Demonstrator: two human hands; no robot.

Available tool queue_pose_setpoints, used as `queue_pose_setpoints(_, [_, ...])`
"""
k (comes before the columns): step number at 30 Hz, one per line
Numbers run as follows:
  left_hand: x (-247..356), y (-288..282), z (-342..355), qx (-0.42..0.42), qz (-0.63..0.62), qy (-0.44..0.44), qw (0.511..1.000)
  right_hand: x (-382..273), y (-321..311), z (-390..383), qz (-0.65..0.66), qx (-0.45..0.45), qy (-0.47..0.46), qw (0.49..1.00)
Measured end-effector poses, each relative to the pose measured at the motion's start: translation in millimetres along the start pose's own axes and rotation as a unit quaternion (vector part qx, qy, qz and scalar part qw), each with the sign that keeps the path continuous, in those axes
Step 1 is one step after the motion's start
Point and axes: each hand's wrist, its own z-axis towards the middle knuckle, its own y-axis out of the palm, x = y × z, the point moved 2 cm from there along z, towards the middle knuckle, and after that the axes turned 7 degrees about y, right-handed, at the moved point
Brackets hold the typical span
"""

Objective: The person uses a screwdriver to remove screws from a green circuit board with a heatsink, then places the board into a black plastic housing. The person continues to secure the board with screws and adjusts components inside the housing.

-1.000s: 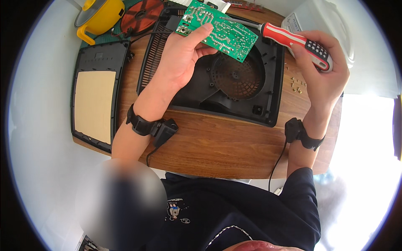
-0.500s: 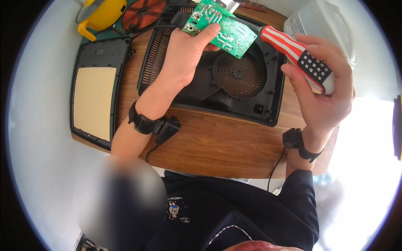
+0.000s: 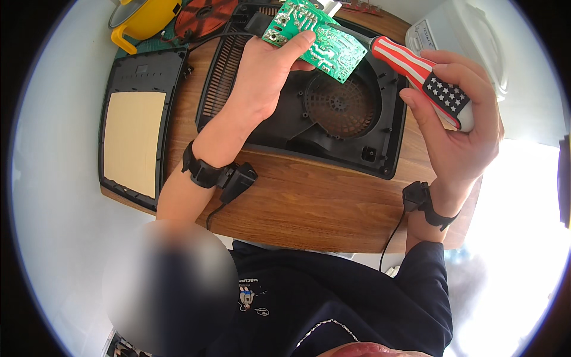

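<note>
Our left hand (image 3: 267,71) clamps the green circuit board (image 3: 315,35) above the black cooker base (image 3: 333,128) at the surface's far edge; our right hand (image 3: 461,128) grips the striped screwdriver (image 3: 425,80). We fear the tip may slip and scratch the board.

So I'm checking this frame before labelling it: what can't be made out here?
- Screwdriver tip: head view, hidden behind the green circuit board.
- Circuit board's far edge: cut off by the picture's top rim.
- Yellow pot: mostly cut off by the top rim.
- Board's parts: too small to tell.
- Lower left: a blurred patch covers what lies there.
</note>
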Motion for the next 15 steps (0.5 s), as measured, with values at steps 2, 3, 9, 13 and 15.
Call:
queue_pose_setpoints(2, [0.3,0.9,0.2,0.000,0.004,0.001,1.000,2.7,0.7,-0.6,0.008,0.005,-0.001,1.000])
queue_pose_setpoints(3, [0.6,0.5,-0.2,0.002,0.006,0.001,1.000,3.1,1.4,-0.9,0.014,0.004,0.008,1.000])
queue_pose_setpoints(9, [-0.8,-0.9,0.3,0.006,0.012,0.000,1.000,4.6,-3.7,-1.9,0.036,-0.028,0.060,0.997])
queue_pose_setpoints(13, [-1.8,-1.4,0.2,0.003,0.013,0.002,1.000,5.1,-4.8,-7.4,0.056,-0.001,0.119,0.991])
queue_pose_setpoints(15, [-2.7,-1.0,0.1,0.006,0.016,0.001,1.000,-1.0,-2.0,-7.8,0.049,0.043,0.162,0.985])
